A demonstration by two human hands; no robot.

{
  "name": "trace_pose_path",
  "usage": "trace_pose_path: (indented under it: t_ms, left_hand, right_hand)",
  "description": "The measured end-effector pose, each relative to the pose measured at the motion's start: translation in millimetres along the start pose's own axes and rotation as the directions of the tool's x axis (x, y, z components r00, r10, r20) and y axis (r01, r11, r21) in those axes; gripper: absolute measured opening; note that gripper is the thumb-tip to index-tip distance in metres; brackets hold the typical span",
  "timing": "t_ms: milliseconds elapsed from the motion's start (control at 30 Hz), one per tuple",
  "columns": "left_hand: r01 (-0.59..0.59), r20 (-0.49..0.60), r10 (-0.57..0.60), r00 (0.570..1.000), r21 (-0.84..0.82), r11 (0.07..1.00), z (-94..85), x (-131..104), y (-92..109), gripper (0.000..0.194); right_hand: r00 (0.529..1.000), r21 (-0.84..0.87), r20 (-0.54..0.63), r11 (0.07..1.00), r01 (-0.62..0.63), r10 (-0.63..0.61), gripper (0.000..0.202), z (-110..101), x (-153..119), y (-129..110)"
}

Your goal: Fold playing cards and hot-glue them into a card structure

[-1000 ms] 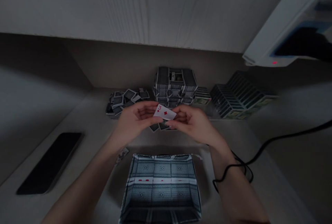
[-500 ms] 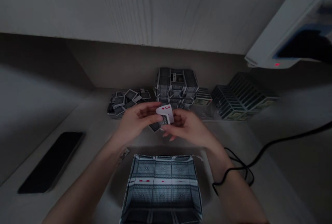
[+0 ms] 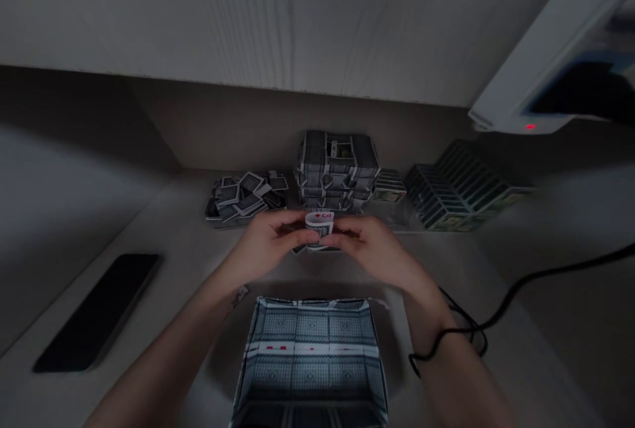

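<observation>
A playing card [image 3: 318, 224], a red three of diamonds with a patterned back, is bent into a curl between my two hands. My left hand [image 3: 275, 236] pinches its left side with thumb and fingers. On the right side, my right hand [image 3: 360, 243] grips it the same way, the two thumbs close together. Just below and nearer to me stands an open box [image 3: 312, 325] built of folded cards, dark patterned backs facing inward. Another dark card partly shows beneath my hands; most of it is hidden.
Behind my hands is a stacked card structure [image 3: 337, 167]. To its left lies a pile of folded cards [image 3: 248, 193]; to its right stand rows of cards [image 3: 461, 190]. A phone [image 3: 99, 312] lies at left. A black cable [image 3: 520, 276] crosses near my right forearm.
The card was held tilted with its face partly showing; now it is curled round with its back toward me. My right hand has risen slightly and closed in on its edge.
</observation>
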State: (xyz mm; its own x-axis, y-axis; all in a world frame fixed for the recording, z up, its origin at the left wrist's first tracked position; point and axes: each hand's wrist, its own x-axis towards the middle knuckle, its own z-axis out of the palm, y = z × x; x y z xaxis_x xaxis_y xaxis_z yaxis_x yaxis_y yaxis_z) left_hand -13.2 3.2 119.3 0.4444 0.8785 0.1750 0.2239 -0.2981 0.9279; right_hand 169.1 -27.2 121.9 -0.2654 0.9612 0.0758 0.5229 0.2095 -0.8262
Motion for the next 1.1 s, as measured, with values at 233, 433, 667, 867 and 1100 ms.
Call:
trace_pose_path:
  t_ms: [233,433,667,867,1100]
  left_hand:
    - [0.006,-0.002,-0.005,1.000,0.096,0.995,1.6,-1.7,-7.5,0.021]
    - [0.074,-0.012,-0.073,0.997,0.029,0.997,3.6,-0.2,-2.4,0.021]
    - [0.131,-0.122,-0.134,0.983,-0.029,0.991,5.4,0.8,2.3,0.023]
    - [0.139,-0.161,-0.140,0.977,-0.021,0.990,6.3,-0.7,3.4,0.022]
    - [0.072,-0.165,-0.052,0.985,0.116,0.991,5.4,-3.0,-3.2,0.021]
  right_hand:
    - [0.996,0.040,-0.052,0.997,-0.066,0.068,0.017,1.6,1.1,0.5]
    - [0.976,0.301,-0.122,0.944,-0.138,0.182,0.014,3.7,2.2,-4.6]
    - [0.970,0.466,-0.055,0.865,-0.186,0.238,0.018,7.4,3.3,-11.1]
    - [0.972,0.475,-0.037,0.860,-0.186,0.230,0.024,7.0,4.9,-9.5]
    - [0.975,0.389,-0.069,0.906,-0.169,0.212,0.028,7.9,6.3,-6.4]
